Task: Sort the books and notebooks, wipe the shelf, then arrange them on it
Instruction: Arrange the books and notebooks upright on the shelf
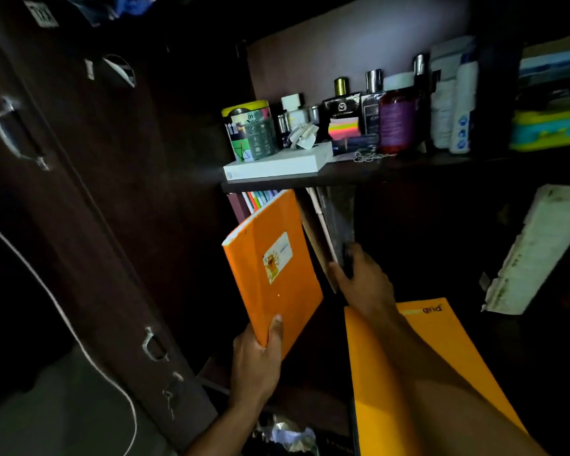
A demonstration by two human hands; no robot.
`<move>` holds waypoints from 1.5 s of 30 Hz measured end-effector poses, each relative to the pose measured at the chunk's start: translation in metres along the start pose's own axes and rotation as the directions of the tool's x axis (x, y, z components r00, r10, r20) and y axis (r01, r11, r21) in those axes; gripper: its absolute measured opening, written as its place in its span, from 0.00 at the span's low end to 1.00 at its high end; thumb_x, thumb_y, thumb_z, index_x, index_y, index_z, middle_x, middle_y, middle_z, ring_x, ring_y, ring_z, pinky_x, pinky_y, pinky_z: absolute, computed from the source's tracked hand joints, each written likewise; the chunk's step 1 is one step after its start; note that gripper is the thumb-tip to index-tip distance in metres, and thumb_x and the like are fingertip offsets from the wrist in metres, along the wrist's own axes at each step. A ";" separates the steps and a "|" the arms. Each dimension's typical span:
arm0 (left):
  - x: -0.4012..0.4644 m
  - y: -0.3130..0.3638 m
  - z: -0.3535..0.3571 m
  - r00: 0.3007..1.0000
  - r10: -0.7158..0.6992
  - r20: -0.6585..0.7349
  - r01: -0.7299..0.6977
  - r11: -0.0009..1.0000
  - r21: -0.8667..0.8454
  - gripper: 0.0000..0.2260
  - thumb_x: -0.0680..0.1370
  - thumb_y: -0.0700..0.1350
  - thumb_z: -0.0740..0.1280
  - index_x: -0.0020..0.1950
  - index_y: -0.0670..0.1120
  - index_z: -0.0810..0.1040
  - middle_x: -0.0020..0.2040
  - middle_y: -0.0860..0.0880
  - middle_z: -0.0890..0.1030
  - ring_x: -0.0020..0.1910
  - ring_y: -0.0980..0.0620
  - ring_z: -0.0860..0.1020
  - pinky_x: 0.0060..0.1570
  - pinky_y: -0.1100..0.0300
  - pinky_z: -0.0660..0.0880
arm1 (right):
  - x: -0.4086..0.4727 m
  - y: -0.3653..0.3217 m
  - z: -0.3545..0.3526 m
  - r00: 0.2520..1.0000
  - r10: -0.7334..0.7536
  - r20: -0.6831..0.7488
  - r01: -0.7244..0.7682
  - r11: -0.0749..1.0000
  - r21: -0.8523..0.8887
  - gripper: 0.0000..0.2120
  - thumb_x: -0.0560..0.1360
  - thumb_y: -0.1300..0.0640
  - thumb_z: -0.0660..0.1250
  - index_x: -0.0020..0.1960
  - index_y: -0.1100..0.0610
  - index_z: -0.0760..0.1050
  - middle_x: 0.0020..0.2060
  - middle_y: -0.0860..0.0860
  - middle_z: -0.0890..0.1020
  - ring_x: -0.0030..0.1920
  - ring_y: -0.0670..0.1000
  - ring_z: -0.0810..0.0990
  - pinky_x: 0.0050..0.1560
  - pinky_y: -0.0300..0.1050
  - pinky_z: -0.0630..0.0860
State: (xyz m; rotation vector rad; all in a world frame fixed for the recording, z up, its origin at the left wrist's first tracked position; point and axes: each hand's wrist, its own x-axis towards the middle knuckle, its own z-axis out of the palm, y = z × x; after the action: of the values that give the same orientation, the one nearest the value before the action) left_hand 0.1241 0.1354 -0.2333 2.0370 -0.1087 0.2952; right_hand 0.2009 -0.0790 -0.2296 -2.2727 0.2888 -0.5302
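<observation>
My left hand (255, 360) grips the bottom corner of an orange notebook (270, 268) with a sticker label, held tilted at the mouth of the lower shelf. My right hand (359, 278) holds the lower edge of a dark book and a brown one (329, 225) that lean to the left inside the same shelf. Behind the orange notebook several thin colourful spines (260, 199) stand at the shelf's left end. A large yellow-orange notebook (392, 373) lies flat under my right forearm. A thick white book (533, 251) leans at the right.
The upper shelf (359, 174) carries a printed tin (249, 130), a white box (277, 166), perfume bottles (341, 106), a purple bottle (397, 123) and stacked items at the right. An open dark cupboard door (79, 192) with metal handles stands to the left. A white cable (63, 307) hangs there.
</observation>
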 end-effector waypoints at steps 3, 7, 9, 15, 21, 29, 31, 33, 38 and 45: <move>-0.006 0.006 0.001 1.000 -0.010 0.022 0.011 0.999 -0.053 0.02 0.81 0.57 0.61 0.52 0.63 0.73 0.52 0.64 0.77 0.50 0.65 0.76 0.48 0.65 0.72 | 0.005 0.009 -0.003 0.999 -0.005 -0.041 0.008 0.996 0.084 0.27 0.81 0.43 0.63 0.76 0.47 0.61 0.67 0.54 0.76 0.64 0.59 0.78 0.58 0.57 0.78; -0.011 0.013 0.001 0.994 -0.083 0.068 0.094 0.981 -0.172 0.09 0.74 0.62 0.62 0.53 0.67 0.70 0.54 0.66 0.76 0.52 0.61 0.77 0.58 0.55 0.72 | 0.006 0.011 -0.004 0.998 -0.035 -0.048 0.038 0.997 0.061 0.28 0.82 0.46 0.63 0.79 0.49 0.59 0.69 0.57 0.74 0.66 0.61 0.75 0.60 0.57 0.77; -0.016 0.016 0.002 0.992 -0.094 0.089 0.112 0.970 -0.218 0.06 0.76 0.59 0.63 0.52 0.65 0.70 0.52 0.66 0.76 0.51 0.63 0.76 0.58 0.55 0.70 | 0.008 0.014 -0.002 0.998 -0.065 -0.020 0.067 0.991 0.116 0.28 0.80 0.45 0.64 0.78 0.46 0.60 0.70 0.56 0.73 0.66 0.61 0.75 0.61 0.59 0.76; -0.018 0.016 0.009 0.992 -0.084 0.092 0.103 0.970 -0.221 0.11 0.73 0.63 0.63 0.54 0.65 0.73 0.55 0.66 0.78 0.55 0.61 0.79 0.59 0.57 0.74 | 0.013 0.016 0.002 0.994 -0.089 0.056 0.074 0.971 0.226 0.32 0.78 0.48 0.69 0.79 0.44 0.62 0.73 0.54 0.72 0.69 0.59 0.75 0.64 0.58 0.76; -0.013 0.024 0.000 0.986 -0.051 0.159 0.078 0.983 -0.168 0.11 0.73 0.61 0.63 0.54 0.63 0.73 0.53 0.65 0.80 0.49 0.64 0.80 0.47 0.67 0.75 | 0.022 0.025 -0.006 0.977 0.001 0.212 -0.126 0.806 0.578 0.17 0.77 0.53 0.72 0.66 0.51 0.78 0.55 0.52 0.82 0.58 0.54 0.80 0.54 0.46 0.75; -0.003 0.035 0.047 0.983 -0.008 0.182 0.052 0.970 -0.238 0.17 0.74 0.71 0.66 0.57 0.62 0.77 0.59 0.58 0.83 0.56 0.58 0.82 0.60 0.54 0.79 | 0.004 0.021 -0.024 0.992 0.124 0.001 -0.101 0.808 0.580 0.15 0.81 0.44 0.53 0.57 0.48 0.75 0.53 0.51 0.81 0.55 0.56 0.80 0.56 0.55 0.77; -0.003 0.036 0.067 0.987 -0.018 0.162 0.069 0.947 -0.314 0.19 0.74 0.71 0.66 0.58 0.62 0.77 0.58 0.57 0.84 0.55 0.58 0.83 0.60 0.52 0.79 | 0.001 0.026 -0.028 0.986 0.136 -0.096 -0.085 0.908 0.409 0.15 0.81 0.46 0.61 0.65 0.49 0.69 0.58 0.53 0.78 0.56 0.56 0.78 0.55 0.54 0.77; -0.002 0.042 0.079 0.984 -0.044 0.175 0.110 0.916 -0.386 0.12 0.76 0.63 0.66 0.57 0.62 0.77 0.53 0.60 0.85 0.52 0.58 0.84 0.56 0.54 0.80 | -0.002 0.032 -0.030 0.985 0.149 -0.082 -0.120 0.949 0.293 0.18 0.81 0.47 0.64 0.67 0.51 0.66 0.59 0.54 0.77 0.54 0.56 0.78 0.53 0.51 0.76; 0.001 0.049 0.096 0.974 -0.112 0.195 0.201 0.825 -0.528 0.06 0.81 0.52 0.67 0.58 0.56 0.78 0.52 0.55 0.85 0.50 0.54 0.85 0.48 0.59 0.80 | -0.011 0.044 -0.041 0.980 0.179 -0.090 -0.138 0.930 0.340 0.14 0.83 0.47 0.61 0.65 0.51 0.67 0.61 0.56 0.76 0.54 0.57 0.77 0.49 0.47 0.72; 0.031 0.058 0.129 0.999 0.047 0.019 -0.037 0.930 -0.367 0.13 0.84 0.55 0.63 0.68 0.56 0.75 0.62 0.54 0.82 0.61 0.54 0.81 0.64 0.52 0.76 | -0.029 0.045 -0.047 0.987 -0.047 0.152 0.016 0.980 0.201 0.12 0.80 0.48 0.66 0.63 0.48 0.76 0.57 0.48 0.83 0.54 0.48 0.81 0.55 0.43 0.74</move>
State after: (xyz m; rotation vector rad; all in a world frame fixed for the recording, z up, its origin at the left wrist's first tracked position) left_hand 0.1628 -0.0036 -0.2328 1.6682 -0.2094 0.2524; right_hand 0.1514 -0.1292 -0.2416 -2.1123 0.1157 -0.3758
